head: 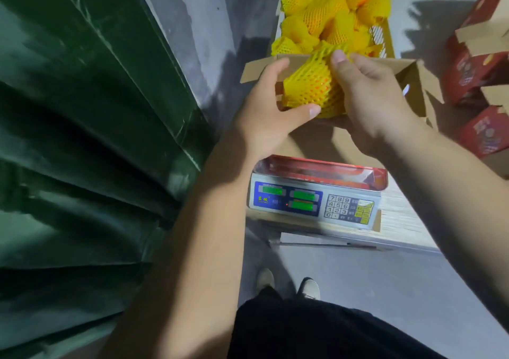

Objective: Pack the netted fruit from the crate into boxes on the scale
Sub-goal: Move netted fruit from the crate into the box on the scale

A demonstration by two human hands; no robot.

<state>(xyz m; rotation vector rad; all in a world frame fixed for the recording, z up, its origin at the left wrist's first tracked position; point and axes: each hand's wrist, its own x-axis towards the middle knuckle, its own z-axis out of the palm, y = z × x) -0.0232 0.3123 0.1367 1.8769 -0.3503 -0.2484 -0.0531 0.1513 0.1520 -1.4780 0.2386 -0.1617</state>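
Person seen from above: bare forearms, no sleeves visible; black garment (316, 331) at the waist; pale shoes (309, 288).

Two hands are in view, the left hand (264, 110) and the right hand (377, 102), and together they grip one netted fruit (311, 85) over one open box (413, 83) that sits on one scale (314, 201). One crate (381, 40) behind it holds a heap of more netted fruit (325, 14), roughly ten showing, though the pile overlaps too much for an exact count. At the right edge stand at least three red cartons (468, 72), partly cut off, and two shoes (308, 288) show at the bottom.
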